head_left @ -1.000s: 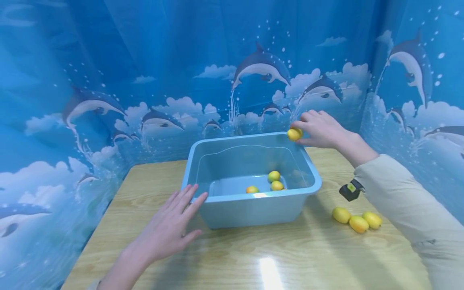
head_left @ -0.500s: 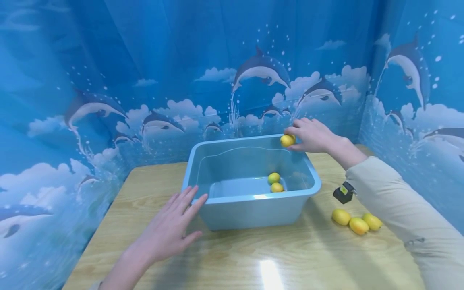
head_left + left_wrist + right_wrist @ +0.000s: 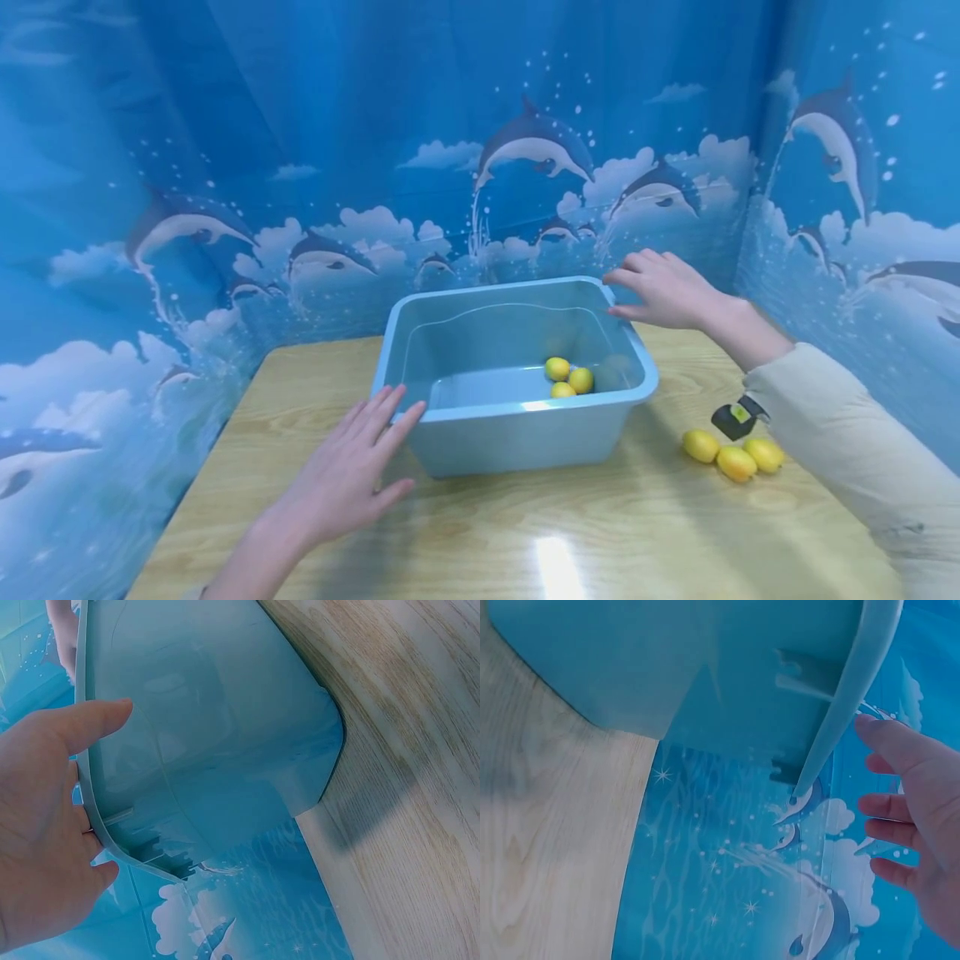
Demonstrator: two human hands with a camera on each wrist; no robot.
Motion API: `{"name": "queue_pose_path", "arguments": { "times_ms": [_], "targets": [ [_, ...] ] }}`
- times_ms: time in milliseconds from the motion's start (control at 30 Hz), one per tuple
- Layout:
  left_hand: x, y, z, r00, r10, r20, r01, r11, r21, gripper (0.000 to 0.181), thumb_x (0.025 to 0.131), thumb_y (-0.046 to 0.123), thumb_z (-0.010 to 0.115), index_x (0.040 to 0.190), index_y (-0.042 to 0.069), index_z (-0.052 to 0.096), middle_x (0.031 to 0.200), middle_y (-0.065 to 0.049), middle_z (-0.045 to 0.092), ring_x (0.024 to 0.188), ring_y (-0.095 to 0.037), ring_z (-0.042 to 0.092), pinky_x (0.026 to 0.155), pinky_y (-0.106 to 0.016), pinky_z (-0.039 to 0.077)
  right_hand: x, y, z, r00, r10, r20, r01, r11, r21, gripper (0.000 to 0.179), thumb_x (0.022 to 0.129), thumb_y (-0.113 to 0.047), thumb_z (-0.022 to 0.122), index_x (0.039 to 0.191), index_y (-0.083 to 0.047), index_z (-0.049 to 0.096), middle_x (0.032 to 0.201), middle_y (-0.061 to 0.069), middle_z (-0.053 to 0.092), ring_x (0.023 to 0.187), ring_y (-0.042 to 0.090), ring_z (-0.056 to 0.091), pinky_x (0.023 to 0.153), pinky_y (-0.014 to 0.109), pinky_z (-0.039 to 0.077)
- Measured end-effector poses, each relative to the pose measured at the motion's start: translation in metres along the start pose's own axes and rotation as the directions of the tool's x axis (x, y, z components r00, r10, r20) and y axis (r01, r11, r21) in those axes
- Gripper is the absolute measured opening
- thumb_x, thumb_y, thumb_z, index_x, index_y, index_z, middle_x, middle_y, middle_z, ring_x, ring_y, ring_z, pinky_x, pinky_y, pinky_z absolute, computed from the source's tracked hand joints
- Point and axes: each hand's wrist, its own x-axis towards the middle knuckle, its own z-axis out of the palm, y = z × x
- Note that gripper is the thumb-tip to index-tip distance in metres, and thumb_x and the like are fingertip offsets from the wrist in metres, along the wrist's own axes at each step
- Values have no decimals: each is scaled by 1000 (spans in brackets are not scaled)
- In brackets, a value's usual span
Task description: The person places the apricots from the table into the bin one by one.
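A light blue plastic tub (image 3: 517,437) stands on the table. Three small yellow fruits (image 3: 581,381), lemon- or kumquat-like, lie inside toward its right end. My left hand (image 3: 345,479) rests with straight fingers at the tub's front left corner; in the left wrist view its thumb (image 3: 105,724) lies along the outer wall beneath the rim. My right hand (image 3: 663,292) hovers at the back right corner, fingers relaxed and holding nothing. In the right wrist view the right thumb (image 3: 892,739) is close to the tub's rim (image 3: 847,697).
Three more yellow fruits (image 3: 737,463) lie together on the wooden table (image 3: 480,533), right of the tub and near my right sleeve (image 3: 832,433). A black wrist camera (image 3: 735,419) hangs below that sleeve. A dolphin-printed curtain (image 3: 360,125) encloses the back and sides.
My right hand moved left over the tub's corner, let go of the yellow fruit it held, and drew back slightly right. The fruits inside have shifted. My left hand stayed put.
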Motion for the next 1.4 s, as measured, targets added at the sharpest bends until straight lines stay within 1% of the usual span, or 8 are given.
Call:
{"name": "queue_pose_path", "arguments": {
  "times_ms": [233, 400, 467, 600, 733, 967, 1100, 1400],
  "targets": [
    [-1, 0, 0, 1000, 1, -1, -1, 1000, -4, 88, 81, 38, 70, 149, 15, 20, 152, -16, 15, 138, -32, 16, 108, -51, 21, -33, 6, 4, 990, -54, -131, 52, 998, -20, 36, 79, -25, 73, 109, -7, 65, 94, 9, 59, 88, 28, 53, 68, 42, 45],
    [-1, 1, 0, 1000, 2, -1, -2, 1000, -9, 88, 80, 38, 70, 149, 14, 21, 152, -16, 16, 138, -33, 16, 109, -51, 21, -59, 9, 11, 968, -113, -225, 106, 993, -42, 35, 74, -21, 76, 105, -6, 66, 92, 10, 60, 86, 29, 55, 67, 44, 46],
    [-1, 1, 0, 1000, 2, -4, -2, 1000, -10, 87, 80, 38, 70, 149, 13, 22, 152, -17, 15, 138, -33, 16, 109, -51, 20, -71, 11, 13, 956, -137, -261, 131, 991, -42, 33, 78, -25, 73, 104, -6, 66, 92, 11, 61, 85, 30, 55, 65, 45, 46],
    [-1, 0, -1, 1000, 1, -14, -1, 1000, -1, 88, 80, 38, 71, 149, 12, 22, 152, -17, 15, 138, -34, 17, 108, -52, 21, -90, 14, 22, 931, -165, -325, 162, 986, -36, 47, 94, -48, 46, 100, -5, 65, 89, 10, 61, 82, 31, 56, 64, 48, 46],
    [0, -1, -2, 1000, 4, -16, -4, 1000, 9, 89, 79, 38, 71, 149, 12, 21, 152, -18, 16, 137, -35, 18, 108, -52, 22, -108, 16, 33, 924, -162, -346, 154, 987, -49, 67, 95, -56, 23, 99, -4, 65, 87, 9, 60, 78, 29, 56, 60, 47, 45],
    [-1, -1, -1, 1000, 9, -12, -9, 1000, 11, 88, 80, 38, 70, 149, 12, 22, 152, -18, 16, 137, -35, 18, 108, -51, 21, -134, 15, 45, 944, -121, -308, 104, 992, -70, 61, 92, -59, 37, 102, -5, 64, 87, 9, 59, 79, 28, 55, 59, 45, 45],
    [-1, 0, 0, 1000, 9, -6, -9, 1000, -1, 88, 80, 37, 71, 148, 12, 23, 152, -18, 16, 137, -34, 17, 108, -52, 21, -146, 10, 53, 965, -73, -251, 55, 996, -77, 59, 85, -59, 51, 107, -6, 63, 91, 9, 59, 84, 29, 55, 64, 48, 45],
    [0, 0, 0, 1000, 18, -4, -18, 1000, 15, 90, 80, 38, 71, 149, 13, 19, 152, -18, 15, 137, -36, 19, 108, -53, 23, -161, -3, 76, 985, -18, -171, 4, 996, -85, 62, 69, -50, 72, 109, -3, 62, 95, 10, 58, 88, 30, 55, 69, 50, 45]
  ]
}}
